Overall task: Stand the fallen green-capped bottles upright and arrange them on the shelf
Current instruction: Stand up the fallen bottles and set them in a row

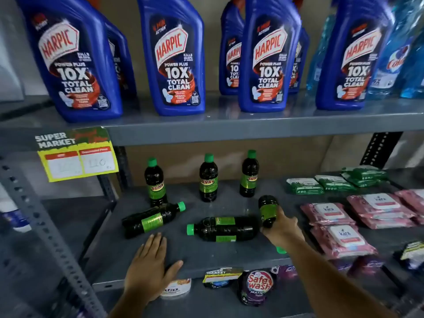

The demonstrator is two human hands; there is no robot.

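Three dark green-capped bottles stand upright at the back of the grey shelf point(206, 255): left point(155, 183), middle point(208, 179) and right point(249, 175). Fallen bottles lie in front: one at the left point(153, 220) with its cap pointing right, and a pair side by side in the middle point(223, 228) with a cap pointing left. My right hand point(283, 230) grips another bottle point(268, 211), tilted with its base away from me and its green cap point(281, 250) poking out under my wrist. My left hand point(150, 269) rests flat and open on the shelf's front edge.
Green wipe packs point(305, 185) and pink wipe packs point(329, 213) fill the shelf's right side. Large blue cleaner bottles point(176, 58) stand on the shelf above. A yellow price tag point(79, 160) hangs at the left. Detergent pouches point(258, 286) sit on the shelf below.
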